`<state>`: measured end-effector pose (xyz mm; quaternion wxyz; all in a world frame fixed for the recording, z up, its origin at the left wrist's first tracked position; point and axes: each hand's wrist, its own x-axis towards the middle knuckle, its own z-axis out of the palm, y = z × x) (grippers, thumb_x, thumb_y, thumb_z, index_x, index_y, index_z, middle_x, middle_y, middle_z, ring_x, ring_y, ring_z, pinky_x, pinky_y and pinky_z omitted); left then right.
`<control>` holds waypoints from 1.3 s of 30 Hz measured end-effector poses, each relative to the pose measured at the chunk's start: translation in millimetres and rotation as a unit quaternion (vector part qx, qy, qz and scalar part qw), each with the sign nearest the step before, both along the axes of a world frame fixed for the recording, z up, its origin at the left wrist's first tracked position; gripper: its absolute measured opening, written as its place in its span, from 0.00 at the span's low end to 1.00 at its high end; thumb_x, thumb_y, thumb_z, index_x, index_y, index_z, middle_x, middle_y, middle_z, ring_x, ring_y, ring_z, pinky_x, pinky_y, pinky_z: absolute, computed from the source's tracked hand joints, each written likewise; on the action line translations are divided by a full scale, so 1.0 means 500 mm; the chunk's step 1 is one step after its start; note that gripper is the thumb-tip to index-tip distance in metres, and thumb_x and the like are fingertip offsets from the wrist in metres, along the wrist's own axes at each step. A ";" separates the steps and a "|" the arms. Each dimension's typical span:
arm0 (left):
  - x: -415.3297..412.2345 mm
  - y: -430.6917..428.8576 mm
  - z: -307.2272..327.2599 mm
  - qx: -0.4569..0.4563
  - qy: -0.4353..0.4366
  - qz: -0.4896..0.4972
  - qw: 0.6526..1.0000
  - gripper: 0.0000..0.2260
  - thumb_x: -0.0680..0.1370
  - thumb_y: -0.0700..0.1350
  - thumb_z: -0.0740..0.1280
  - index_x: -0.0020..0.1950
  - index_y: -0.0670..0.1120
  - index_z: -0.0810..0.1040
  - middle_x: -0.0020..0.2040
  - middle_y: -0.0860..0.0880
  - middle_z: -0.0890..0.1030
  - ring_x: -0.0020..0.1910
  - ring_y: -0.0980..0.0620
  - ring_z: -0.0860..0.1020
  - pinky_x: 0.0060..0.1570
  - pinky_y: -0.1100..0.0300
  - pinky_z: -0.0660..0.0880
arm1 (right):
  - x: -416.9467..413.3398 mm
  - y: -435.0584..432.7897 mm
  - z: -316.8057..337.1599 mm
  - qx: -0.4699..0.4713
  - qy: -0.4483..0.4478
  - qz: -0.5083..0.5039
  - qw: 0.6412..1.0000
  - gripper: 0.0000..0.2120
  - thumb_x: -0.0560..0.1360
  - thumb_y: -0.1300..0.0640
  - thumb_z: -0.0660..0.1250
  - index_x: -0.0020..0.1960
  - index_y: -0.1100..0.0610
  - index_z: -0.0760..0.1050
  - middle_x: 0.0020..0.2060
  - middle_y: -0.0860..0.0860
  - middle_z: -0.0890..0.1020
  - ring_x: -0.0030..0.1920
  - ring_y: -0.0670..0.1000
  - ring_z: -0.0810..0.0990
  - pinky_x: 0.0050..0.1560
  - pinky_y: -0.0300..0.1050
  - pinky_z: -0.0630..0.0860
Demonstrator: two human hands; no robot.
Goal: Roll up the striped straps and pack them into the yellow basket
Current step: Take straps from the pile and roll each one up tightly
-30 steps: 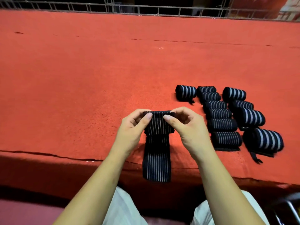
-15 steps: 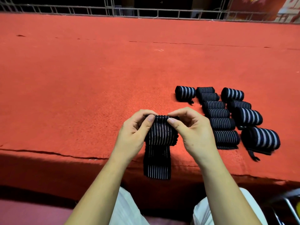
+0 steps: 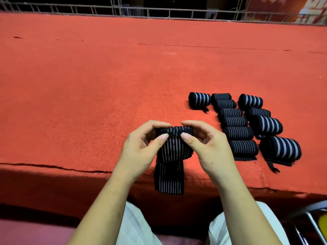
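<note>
The left hand (image 3: 139,152) and right hand (image 3: 210,152) each pinched the striped strap (image 3: 172,149) at the red table's (image 3: 88,103) near edge. Its roll had fattened and its hanging tail shortened, so it looked nearly finished. A yellow sliver (image 3: 323,225) at bottom right was perhaps the basket.

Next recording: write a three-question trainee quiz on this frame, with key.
1. True or false: the left hand and right hand both pinch the partly rolled black strap with thin white stripes.
2. The finished black striped rolls lie on the red carpeted surface: A) left of the hands, B) right, C) between them.
3. How many finished rolls have broad white stripes?
Key: 1 true; 2 B; 3 four.
</note>
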<state>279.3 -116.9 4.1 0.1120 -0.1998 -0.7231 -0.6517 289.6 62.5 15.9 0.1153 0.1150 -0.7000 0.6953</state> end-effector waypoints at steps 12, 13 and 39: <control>0.005 0.020 0.006 0.009 -0.006 -0.005 1.000 0.02 0.78 0.44 0.67 0.49 0.50 0.79 0.43 0.56 0.82 0.43 0.58 0.78 0.45 0.61 0.74 | 0.010 -0.002 0.008 -0.014 -0.012 0.010 1.000 0.10 0.74 0.66 0.72 0.53 0.57 0.82 0.42 0.48 0.85 0.45 0.42 0.82 0.47 0.34 0.76; 0.005 0.020 0.004 0.003 -0.003 -0.009 1.000 0.03 0.78 0.43 0.67 0.50 0.50 0.78 0.43 0.56 0.81 0.43 0.58 0.77 0.44 0.60 0.73 | 0.009 -0.001 0.007 -0.009 -0.019 0.010 1.000 0.10 0.75 0.64 0.71 0.55 0.56 0.81 0.42 0.48 0.85 0.45 0.41 0.82 0.47 0.34 0.77; 0.006 0.045 0.012 0.005 -0.022 0.027 0.999 0.07 0.79 0.54 0.64 0.49 0.52 0.76 0.39 0.58 0.77 0.39 0.60 0.75 0.40 0.62 0.71 | 0.011 -0.005 0.014 0.012 0.022 0.013 1.000 0.08 0.77 0.65 0.69 0.53 0.55 0.80 0.42 0.43 0.83 0.45 0.39 0.79 0.48 0.33 0.74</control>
